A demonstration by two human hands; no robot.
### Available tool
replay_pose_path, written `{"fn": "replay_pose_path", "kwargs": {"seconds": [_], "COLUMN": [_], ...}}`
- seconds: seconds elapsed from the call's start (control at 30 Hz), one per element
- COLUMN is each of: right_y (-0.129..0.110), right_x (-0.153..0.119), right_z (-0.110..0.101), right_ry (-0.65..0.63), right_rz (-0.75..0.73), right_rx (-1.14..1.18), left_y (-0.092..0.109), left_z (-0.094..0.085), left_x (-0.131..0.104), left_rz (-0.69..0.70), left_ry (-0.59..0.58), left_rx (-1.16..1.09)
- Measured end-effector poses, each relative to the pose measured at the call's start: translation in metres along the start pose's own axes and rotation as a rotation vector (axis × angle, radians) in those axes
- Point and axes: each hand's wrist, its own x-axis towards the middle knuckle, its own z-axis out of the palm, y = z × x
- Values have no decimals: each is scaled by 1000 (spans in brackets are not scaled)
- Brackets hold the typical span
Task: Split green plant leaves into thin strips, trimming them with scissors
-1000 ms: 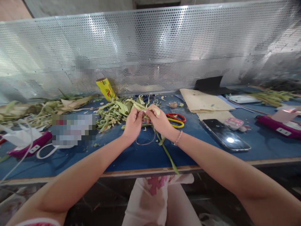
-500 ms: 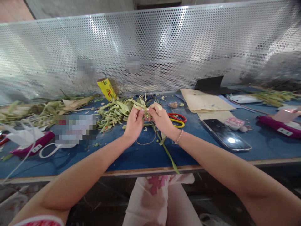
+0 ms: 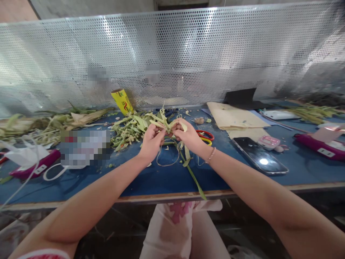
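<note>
Both hands meet over the blue table, closed around a small bunch of pale green leaves [image 3: 167, 126]. My left hand [image 3: 151, 143] pinches its left side, thumb against fingers. On the right side my right hand [image 3: 188, 136] grips it in the same way, with a bracelet on the wrist. A loop of thin string [image 3: 167, 165] hangs below the fingers. One long green stem [image 3: 194, 176] runs from under the hands to the table's front edge. Left of the hands lies a heap of green plant pieces [image 3: 126, 133].
Red and yellow scissor handles [image 3: 206, 135] lie just behind my right hand. Farther right are a phone [image 3: 260, 154], a pink case [image 3: 268, 141] and brown paper [image 3: 234, 117]. A yellow tube [image 3: 123, 101] stands before the perforated metal screen [image 3: 172, 54]. Power strips [image 3: 36, 165] lie at both sides.
My hands have moved slightly apart, showing more of the leaf bunch between them. My right wrist has shifted a little to the right, and more of the string loop shows.
</note>
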Motion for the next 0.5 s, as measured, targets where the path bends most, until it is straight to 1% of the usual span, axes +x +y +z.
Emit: {"fn": "replay_pose_path", "kwargs": {"seconds": [0.1, 0.2, 0.33, 0.43, 0.5], "right_y": [-2, 1, 3, 0, -2], "right_x": [1, 3, 7, 7, 7], "right_z": [-3, -7, -11, -13, -14], "right_ry": [-57, -73, -119, -172, -189], "right_rz": [-2, -25, -19, -9, -30], "right_rx": [-79, -132, -170, -203, -241], "left_y": [-1, -3, -4, -4, -4], "left_z": [-2, -4, -5, -5, -5], "left_x": [1, 2, 3, 3, 3], "left_rz": [30, 44, 38, 45, 55], "left_ry": [10, 6, 6, 4, -1], "left_rx": [66, 114, 124, 130, 139]}}
